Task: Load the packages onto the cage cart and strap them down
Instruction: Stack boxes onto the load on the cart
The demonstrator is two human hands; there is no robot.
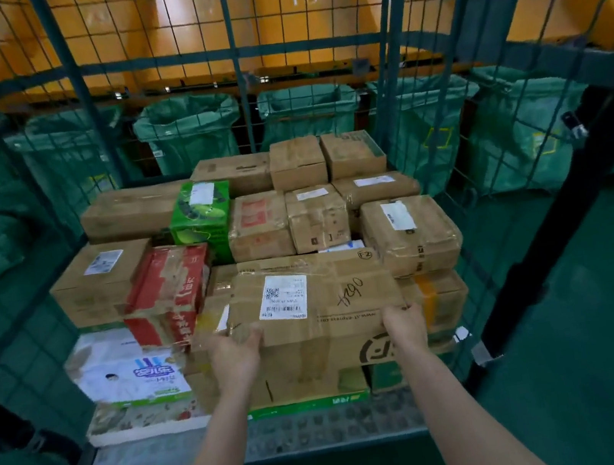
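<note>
My two bare forearms reached in from the bottom edge. My left hand [237,358] and right hand [404,323] each clasped a near corner of the flat brown cardboard box with the white shipping label [321,306], fingers curled round its front edge. The box sat on top of the stack at the open front of the green wire-mesh cage cart [234,34]. It rested on a larger brown carton with a black logo [318,363], just beside the red taped carton [169,290] on its left and the tape-wrapped brown parcel [412,233] on its right.

The risk, as I judged it, was overhang. The box's near edge seemed to jut past the carton below, so letting go too soon could tip it off the open front. No strap showed anywhere — a loose top layer could slide once the cart rolled.
</note>
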